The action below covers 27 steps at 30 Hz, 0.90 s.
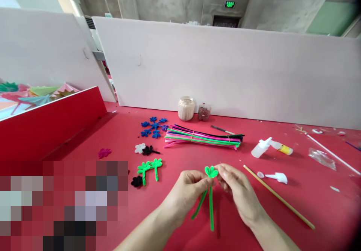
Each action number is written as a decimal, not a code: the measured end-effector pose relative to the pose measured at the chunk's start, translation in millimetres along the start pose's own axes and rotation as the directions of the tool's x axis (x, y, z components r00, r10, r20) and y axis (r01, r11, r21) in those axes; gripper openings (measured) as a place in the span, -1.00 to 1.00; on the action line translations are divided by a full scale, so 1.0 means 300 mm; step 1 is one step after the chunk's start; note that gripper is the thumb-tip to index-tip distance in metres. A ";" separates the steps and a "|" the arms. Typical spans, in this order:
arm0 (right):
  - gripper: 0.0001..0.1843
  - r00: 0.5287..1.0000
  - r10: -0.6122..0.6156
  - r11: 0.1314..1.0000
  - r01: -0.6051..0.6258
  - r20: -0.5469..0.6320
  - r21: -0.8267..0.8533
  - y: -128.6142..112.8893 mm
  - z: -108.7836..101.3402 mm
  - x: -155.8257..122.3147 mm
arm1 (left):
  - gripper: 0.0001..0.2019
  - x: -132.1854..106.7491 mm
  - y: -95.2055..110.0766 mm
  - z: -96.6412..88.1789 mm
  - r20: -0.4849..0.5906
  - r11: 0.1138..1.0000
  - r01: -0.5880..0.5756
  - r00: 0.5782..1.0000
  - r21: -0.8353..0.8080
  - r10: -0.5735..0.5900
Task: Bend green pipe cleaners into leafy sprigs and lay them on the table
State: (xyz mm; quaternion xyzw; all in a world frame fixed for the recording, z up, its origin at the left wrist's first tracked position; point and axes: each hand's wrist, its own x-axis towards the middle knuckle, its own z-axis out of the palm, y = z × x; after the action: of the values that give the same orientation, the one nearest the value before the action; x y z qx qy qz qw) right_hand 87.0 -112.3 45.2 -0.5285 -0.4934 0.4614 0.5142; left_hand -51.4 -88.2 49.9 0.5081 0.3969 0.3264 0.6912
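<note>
Between my hands is a bright green pipe cleaner [211, 206], bent into small rounded petals at the top, with two straight ends hanging down. My left hand [187, 187] is closed, pinching it just below the petals between thumb and forefinger. The fingers of my right hand [235, 183] are bent and closed at the right edge of the petals. What lies under those right fingertips is partly hidden. Left of my hands lie two finished green pipe-cleaner shapes [144, 173] with twisted stems, and a black flower [137, 182].
Behind my hands lies a bundle of coloured pipe cleaners [205, 137]. A blue snowflake shape [153, 127] is further left. To the right are glue bottles [261, 148], a white nozzle cap [280, 177] and a wooden stick [279, 197]. A jar [186, 109] stands by the white partition [225, 67].
</note>
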 end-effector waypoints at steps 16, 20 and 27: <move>-0.73 0.991 0.003 0.990 0.016 0.135 -0.140 -0.002 0.014 -0.002 | -0.82 -0.018 -0.033 -0.020 0.035 0.977 0.026 0.999 -0.211 -0.019; -0.71 0.992 0.005 0.997 0.004 0.122 -0.077 -0.004 0.019 -0.006 | -0.87 -0.020 -0.033 -0.024 0.053 0.953 0.057 0.998 -0.298 -0.043; -0.68 0.952 0.099 0.989 -0.063 0.291 -0.133 0.003 0.021 -0.019 | -0.87 -0.004 -0.029 -0.043 -0.041 0.917 0.033 0.998 -0.398 -0.054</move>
State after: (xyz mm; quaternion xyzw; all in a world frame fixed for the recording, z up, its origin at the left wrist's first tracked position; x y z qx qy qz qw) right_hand 80.3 -117.2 43.8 -0.5035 -0.5702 0.5252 0.3815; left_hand -62.9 -85.9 39.8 0.3398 0.3513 0.3977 0.7765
